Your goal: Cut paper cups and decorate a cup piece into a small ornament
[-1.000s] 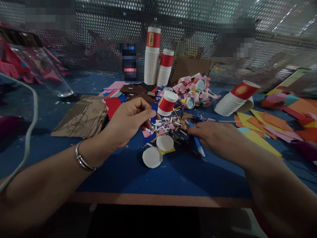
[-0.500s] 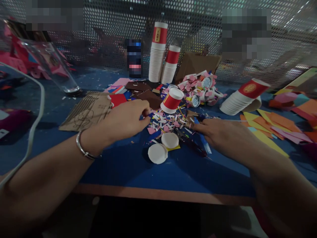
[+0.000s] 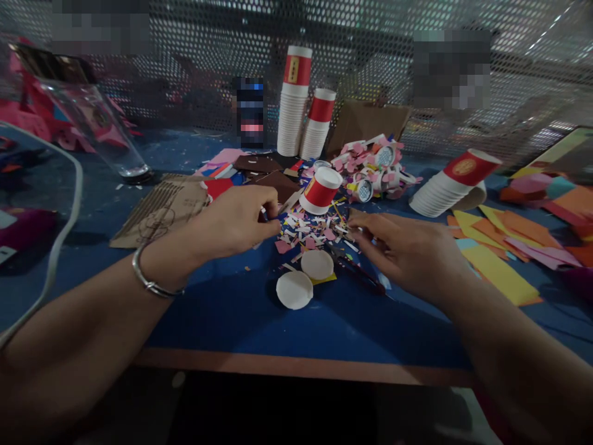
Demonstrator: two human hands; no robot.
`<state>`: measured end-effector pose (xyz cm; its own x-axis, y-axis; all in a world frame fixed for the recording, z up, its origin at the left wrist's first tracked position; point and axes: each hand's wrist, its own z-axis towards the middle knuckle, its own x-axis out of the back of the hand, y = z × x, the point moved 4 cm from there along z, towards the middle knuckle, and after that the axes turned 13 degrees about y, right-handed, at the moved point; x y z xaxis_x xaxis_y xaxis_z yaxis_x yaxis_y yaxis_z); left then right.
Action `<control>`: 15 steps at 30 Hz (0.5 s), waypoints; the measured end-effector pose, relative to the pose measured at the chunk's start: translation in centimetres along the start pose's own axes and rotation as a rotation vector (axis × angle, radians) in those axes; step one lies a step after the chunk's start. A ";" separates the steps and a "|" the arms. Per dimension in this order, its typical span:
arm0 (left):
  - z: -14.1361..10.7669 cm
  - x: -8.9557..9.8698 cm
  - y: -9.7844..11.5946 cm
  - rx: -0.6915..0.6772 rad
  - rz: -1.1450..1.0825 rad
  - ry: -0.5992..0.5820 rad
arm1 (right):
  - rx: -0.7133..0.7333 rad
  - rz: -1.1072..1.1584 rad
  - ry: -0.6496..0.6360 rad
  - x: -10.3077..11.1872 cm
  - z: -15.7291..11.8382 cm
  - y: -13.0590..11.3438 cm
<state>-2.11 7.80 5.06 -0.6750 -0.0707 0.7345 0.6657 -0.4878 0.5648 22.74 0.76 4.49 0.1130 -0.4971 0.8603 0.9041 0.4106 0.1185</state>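
Scraps point(image 3: 329, 234), loose, best handled lightly; our left hand point(image 3: 236, 219) curled, our right hand point(image 3: 405, 247) half open; holds unclear.

glossy metal bracelet point(image 3: 149, 285), matt paper discs point(image 3: 295, 290)

Over on the left of the blue bench point(image 3: 259, 327), I see a clear glass point(image 3: 109, 133) near some pink paper point(image 3: 13, 117), with a pale cable point(image 3: 78, 201) curving down in front. A purple thing point(image 3: 32, 230), too blurred to name, lies at that edge. Two cup stacks point(image 3: 293, 117) stand side by side at the back, before metal mesh point(image 3: 194, 74). Over to the right, another stack point(image 3: 438, 190) slants in my view, beside yellow, orange and pink sheets point(image 3: 500, 269).
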 end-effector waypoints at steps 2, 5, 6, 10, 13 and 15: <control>-0.3 -0.2 1.0 0.076 -0.186 -0.044 | 0.053 -0.012 0.109 0.1 0.1 -1.2; -1.4 -1.4 2.8 0.208 -0.527 -0.166 | 0.126 0.002 0.133 -0.1 0.1 -2.9; -1.8 -2.0 3.3 0.262 -0.631 -0.224 | 0.146 0.007 0.126 -0.2 0.1 -3.3; -3.0 -3.4 4.6 0.431 -0.924 -0.266 | 0.149 0.002 0.195 0.1 0.1 -4.0; -3.5 -3.9 5.0 0.541 -1.056 -0.317 | 0.153 0.022 0.286 0.6 -0.2 -4.0; -3.9 -3.9 5.3 0.582 -1.103 -0.349 | 0.134 0.048 0.248 0.5 -0.5 -3.9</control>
<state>2.82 2.14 3.75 -0.8932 0.3968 -0.2116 -0.0860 0.3113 0.9464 19.50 -1.50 4.23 0.2669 -0.6393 0.7212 0.8347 0.5274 0.1587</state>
